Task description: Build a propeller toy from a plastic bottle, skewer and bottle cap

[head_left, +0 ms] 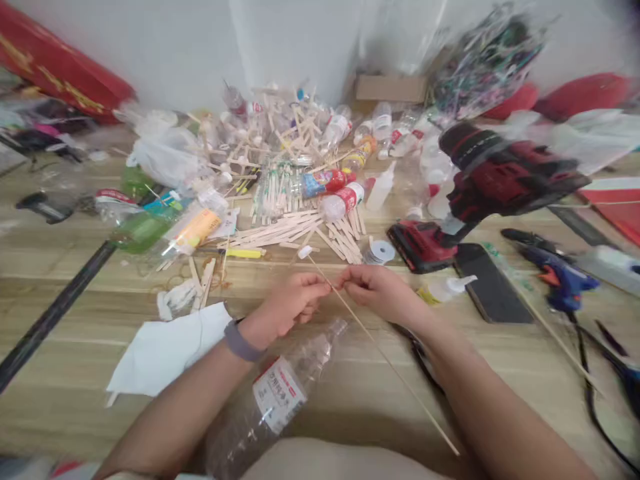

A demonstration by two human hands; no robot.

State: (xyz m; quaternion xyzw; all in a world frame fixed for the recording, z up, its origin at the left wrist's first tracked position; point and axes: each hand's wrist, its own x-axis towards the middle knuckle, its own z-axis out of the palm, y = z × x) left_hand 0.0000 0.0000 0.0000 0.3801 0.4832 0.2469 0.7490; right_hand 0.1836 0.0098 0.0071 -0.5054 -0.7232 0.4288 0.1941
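My left hand [295, 300], with a grey band on its wrist, is closed in a pinch at a long thin wooden stick [380, 357]. My right hand [373, 288] pinches close beside it, its fingertips almost touching those of my left hand. What is between the right fingertips is too small to make out. The stick slants from a small white piece [305, 252] at its upper end down to the lower right. Below my hands a large clear plastic bottle [280, 393] with a white and red label lies on its side.
Popsicle sticks [280, 230] and plastic bottles [345, 200] crowd the back. A red and black cordless drill [495, 173], a phone [493, 283] and a blue glue gun [563, 277] lie right. A white cloth [165, 350] and black bar [55, 317] lie left. A wire spool [380, 252] stands ahead.
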